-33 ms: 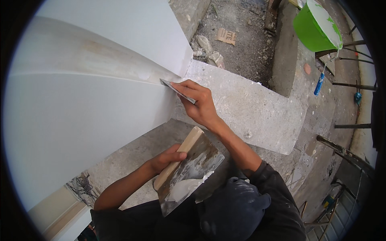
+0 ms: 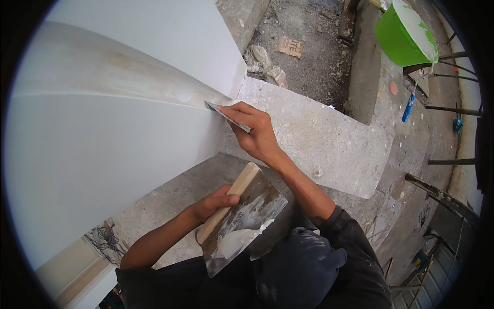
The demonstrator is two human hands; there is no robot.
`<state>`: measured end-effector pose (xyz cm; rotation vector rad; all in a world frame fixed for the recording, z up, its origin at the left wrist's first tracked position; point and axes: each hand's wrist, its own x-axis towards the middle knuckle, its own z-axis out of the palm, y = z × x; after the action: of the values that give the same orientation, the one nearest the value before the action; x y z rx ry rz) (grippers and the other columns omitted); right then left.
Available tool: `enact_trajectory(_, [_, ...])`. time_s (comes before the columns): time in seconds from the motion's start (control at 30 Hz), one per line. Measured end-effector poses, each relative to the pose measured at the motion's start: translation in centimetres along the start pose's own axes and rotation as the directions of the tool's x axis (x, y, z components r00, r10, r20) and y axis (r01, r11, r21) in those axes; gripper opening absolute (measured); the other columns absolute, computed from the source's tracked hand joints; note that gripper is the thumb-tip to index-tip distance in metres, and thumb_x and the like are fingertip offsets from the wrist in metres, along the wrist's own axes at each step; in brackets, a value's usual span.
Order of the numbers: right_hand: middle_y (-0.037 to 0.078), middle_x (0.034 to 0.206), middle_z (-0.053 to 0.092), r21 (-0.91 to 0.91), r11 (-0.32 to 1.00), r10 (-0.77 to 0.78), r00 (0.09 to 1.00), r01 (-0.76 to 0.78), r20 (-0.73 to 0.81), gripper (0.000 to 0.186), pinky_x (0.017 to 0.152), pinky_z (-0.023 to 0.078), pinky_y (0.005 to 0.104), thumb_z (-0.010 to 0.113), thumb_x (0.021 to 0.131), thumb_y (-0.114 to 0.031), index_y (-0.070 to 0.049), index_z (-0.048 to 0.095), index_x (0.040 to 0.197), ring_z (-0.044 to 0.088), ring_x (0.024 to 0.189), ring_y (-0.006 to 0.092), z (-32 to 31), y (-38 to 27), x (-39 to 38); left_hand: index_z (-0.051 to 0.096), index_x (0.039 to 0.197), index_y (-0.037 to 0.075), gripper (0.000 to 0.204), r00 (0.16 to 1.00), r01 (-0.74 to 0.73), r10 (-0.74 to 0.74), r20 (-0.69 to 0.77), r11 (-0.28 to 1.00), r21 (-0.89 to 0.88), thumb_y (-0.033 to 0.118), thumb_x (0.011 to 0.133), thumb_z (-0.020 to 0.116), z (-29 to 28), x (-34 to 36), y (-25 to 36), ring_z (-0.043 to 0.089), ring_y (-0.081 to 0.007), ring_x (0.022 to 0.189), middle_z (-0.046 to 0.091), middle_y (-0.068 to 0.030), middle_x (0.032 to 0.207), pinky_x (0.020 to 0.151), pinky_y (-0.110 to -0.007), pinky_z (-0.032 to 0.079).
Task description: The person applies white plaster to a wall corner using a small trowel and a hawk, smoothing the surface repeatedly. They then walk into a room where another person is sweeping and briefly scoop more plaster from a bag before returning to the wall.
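My right hand (image 2: 257, 133) pinches a thin flat metal scraper (image 2: 212, 106). Its edge meets the white wall (image 2: 113, 149) along the rim of a grey, recessed band (image 2: 128, 67). Lower down, my left hand (image 2: 213, 201) grips the pale wooden handle (image 2: 242, 183) of a wide putty knife, thumb on top. A lump of white putty (image 2: 236, 243) lies on the knife's broad metal blade (image 2: 275, 203), with smears around it. The wide knife is held in front of my dark clothing, apart from the wall.
A putty-spattered pale slab (image 2: 319, 139) lies beyond my right hand. At the upper right, a green bucket (image 2: 401, 36) coated with white stands near a blue-handled tool (image 2: 408, 108). Metal bars (image 2: 442, 195) line the right side. Torn paper (image 2: 289, 46) lies on rough ground.
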<state>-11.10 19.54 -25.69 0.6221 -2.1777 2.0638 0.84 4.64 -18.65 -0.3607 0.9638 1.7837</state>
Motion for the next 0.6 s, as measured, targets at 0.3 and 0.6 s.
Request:
enact_trajectory(0.3, [0.011, 0.097, 0.067, 0.028, 0.999, 0.014, 0.989, -0.018, 0.149, 0.045, 0.076, 0.051, 0.0318, 0.06, 0.074, 0.013, -0.008, 0.068, 0.113, 0.066, 0.086, 0.0258, -1.8, 0.2, 1.2, 0.046, 0.127, -0.006, 0.075, 1.0, -0.008, 0.008, -0.006, 0.999, 0.035, 0.049, 0.08, 0.066, -0.1, 0.2, 0.1, 0.06, -0.015, 0.095, 0.06, -0.0121, 0.109, 0.081, -0.028, 0.05])
enact_trajectory(0.6, [0.01, 0.096, 0.068, 0.06, 0.996, 0.049, 0.965, -0.067, 0.257, 0.047, 0.074, 0.05, 0.0336, 0.06, 0.072, 0.013, -0.01, 0.069, 0.111, 0.065, 0.084, 0.0249, -2.9, 0.4, 2.2, 0.043, 0.13, -0.008, 0.069, 0.998, -0.016, 0.014, 0.069, 0.999, 0.03, 0.043, 0.087, 0.06, -0.3, 0.3, -0.4, 0.055, -0.0153, 0.105, 0.057, -0.0122, 0.115, 0.09, -0.029, 0.044])
